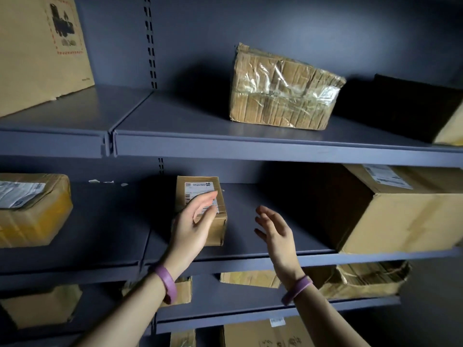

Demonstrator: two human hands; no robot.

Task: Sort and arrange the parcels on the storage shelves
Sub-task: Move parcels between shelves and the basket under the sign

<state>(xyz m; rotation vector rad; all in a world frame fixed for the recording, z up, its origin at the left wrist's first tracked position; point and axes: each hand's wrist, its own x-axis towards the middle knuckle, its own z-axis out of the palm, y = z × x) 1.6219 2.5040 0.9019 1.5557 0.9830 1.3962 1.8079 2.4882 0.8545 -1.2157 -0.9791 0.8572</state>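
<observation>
Left hand (190,229) partly covers small parcel (217,230); right hand (275,229) hovers rightward.

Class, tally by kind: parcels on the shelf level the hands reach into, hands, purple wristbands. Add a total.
Parcels: 3, yellow-taped parcel, small box, large box
Hands: 2, left hand, right hand
Wristbands: 2, left wristband, right wristband
Total: 7

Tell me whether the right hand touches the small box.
Apart. The head view shows bare shelf between the right hand and the small box.
</observation>
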